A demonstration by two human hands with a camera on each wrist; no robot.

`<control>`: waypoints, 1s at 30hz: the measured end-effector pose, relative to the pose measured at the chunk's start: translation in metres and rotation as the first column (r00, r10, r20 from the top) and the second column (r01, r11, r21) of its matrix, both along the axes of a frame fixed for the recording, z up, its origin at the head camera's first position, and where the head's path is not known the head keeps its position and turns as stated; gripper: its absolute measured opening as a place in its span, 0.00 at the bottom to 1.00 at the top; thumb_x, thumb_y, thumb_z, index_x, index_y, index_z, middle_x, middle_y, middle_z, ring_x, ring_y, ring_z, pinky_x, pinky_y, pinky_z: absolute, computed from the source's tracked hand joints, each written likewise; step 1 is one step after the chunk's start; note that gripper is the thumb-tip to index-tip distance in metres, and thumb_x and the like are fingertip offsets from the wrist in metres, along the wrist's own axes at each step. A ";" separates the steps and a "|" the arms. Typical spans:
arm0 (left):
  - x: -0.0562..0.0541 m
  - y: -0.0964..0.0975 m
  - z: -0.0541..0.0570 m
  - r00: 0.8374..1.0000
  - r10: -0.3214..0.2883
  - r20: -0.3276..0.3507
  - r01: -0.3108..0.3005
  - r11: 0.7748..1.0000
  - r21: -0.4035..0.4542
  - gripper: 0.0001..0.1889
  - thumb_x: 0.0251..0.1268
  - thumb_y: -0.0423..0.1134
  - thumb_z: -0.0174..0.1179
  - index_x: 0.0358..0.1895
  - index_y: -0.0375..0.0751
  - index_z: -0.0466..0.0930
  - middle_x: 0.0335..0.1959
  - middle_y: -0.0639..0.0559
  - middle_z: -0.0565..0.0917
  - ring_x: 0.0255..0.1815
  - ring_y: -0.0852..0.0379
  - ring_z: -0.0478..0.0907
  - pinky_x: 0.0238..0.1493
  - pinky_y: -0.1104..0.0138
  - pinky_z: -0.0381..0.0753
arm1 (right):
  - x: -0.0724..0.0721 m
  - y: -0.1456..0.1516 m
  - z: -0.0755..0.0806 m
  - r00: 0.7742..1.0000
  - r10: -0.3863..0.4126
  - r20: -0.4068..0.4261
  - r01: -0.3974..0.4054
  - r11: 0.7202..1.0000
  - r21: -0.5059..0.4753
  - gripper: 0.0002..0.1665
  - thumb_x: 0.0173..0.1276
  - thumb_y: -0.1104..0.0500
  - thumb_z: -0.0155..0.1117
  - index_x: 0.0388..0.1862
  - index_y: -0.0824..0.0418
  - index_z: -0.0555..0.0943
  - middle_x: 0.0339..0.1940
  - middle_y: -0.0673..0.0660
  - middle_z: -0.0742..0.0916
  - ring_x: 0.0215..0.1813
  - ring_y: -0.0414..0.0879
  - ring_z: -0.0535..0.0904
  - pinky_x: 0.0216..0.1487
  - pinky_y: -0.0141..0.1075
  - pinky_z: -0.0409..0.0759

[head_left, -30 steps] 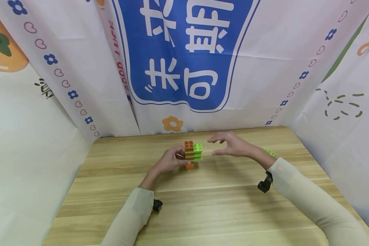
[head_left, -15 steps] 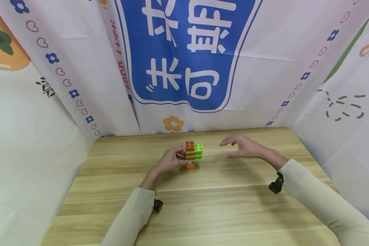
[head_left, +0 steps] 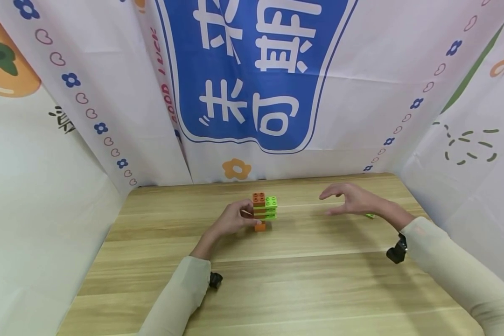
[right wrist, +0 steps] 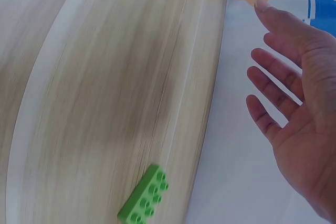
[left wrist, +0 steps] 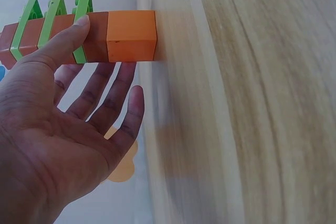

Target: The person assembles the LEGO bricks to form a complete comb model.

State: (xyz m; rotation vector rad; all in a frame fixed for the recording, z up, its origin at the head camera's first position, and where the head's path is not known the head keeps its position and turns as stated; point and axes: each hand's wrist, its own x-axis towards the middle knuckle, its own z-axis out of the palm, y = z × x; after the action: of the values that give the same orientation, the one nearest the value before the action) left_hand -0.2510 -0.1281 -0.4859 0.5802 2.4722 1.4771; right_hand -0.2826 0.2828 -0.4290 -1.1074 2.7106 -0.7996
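A tower of toy building bricks [head_left: 259, 200] stands upright near the back middle of the table. It has an orange brick [left wrist: 131, 35] at its foot, with brown bricks and thin green plates [head_left: 271, 202] alternating above; the plates jut out to the right. My left hand [head_left: 231, 218] grips the tower from the left side, thumb in front and fingers behind. Well to the right, my right hand [head_left: 353, 199] hovers over the table with parted, relaxed fingers and nothing in them. A loose green brick [right wrist: 143, 196] with studs lies near that hand, mostly hidden behind it in the head view.
The wooden table [head_left: 252, 289] ends at a white printed cloth [head_left: 353, 116] hanging behind it. Similar cloth walls stand at the left and right sides. A small dark camera [head_left: 396, 252] sits on the right wrist, another camera [head_left: 215, 280] on the left.
My right hand has moved away from the tower to the right, toward the loose green brick. My left hand and the tower have stayed in place.
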 end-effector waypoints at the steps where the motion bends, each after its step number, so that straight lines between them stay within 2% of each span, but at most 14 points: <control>1: 0.000 0.000 0.000 1.000 0.000 0.001 0.000 1.000 -0.001 0.12 0.65 0.35 0.76 0.43 0.40 0.81 0.48 0.46 0.88 0.49 0.48 0.86 0.55 0.57 0.87 | 0.000 0.003 0.000 1.000 -0.004 -0.005 0.004 1.000 0.007 0.26 0.63 0.51 0.83 0.58 0.56 0.88 0.59 0.54 0.89 0.63 0.56 0.84 0.60 0.59 0.84; 11: 0.000 0.000 0.000 1.000 0.000 0.002 0.000 1.000 -0.004 0.11 0.65 0.35 0.76 0.43 0.40 0.81 0.47 0.47 0.88 0.49 0.49 0.86 0.55 0.58 0.87 | 0.000 0.033 -0.003 0.999 -0.039 -0.020 0.040 0.998 0.042 0.25 0.60 0.56 0.84 0.57 0.57 0.89 0.58 0.55 0.90 0.61 0.57 0.84 0.59 0.56 0.85; 16: 0.000 0.000 0.000 1.000 -0.002 -0.002 0.002 1.000 -0.002 0.11 0.65 0.35 0.76 0.43 0.40 0.81 0.47 0.47 0.88 0.49 0.49 0.86 0.54 0.58 0.87 | -0.001 0.047 -0.007 0.999 -0.033 -0.024 0.034 0.998 0.046 0.27 0.60 0.58 0.85 0.58 0.60 0.88 0.58 0.58 0.90 0.60 0.59 0.84 0.57 0.58 0.85; 30: -0.001 0.000 -0.002 1.000 -0.001 -0.003 0.001 1.000 -0.003 0.11 0.66 0.34 0.75 0.44 0.39 0.81 0.48 0.46 0.88 0.48 0.50 0.86 0.54 0.59 0.88 | -0.005 0.080 -0.020 0.994 -0.087 0.066 0.083 0.994 0.065 0.35 0.59 0.56 0.86 0.64 0.65 0.84 0.63 0.63 0.87 0.64 0.65 0.82 0.60 0.62 0.82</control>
State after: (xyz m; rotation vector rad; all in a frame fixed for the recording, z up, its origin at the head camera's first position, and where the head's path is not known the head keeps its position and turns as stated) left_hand -0.2516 -0.1281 -0.4876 0.5834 2.4758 1.4732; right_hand -0.2878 0.3632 -0.4494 -0.9395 2.7216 -0.7448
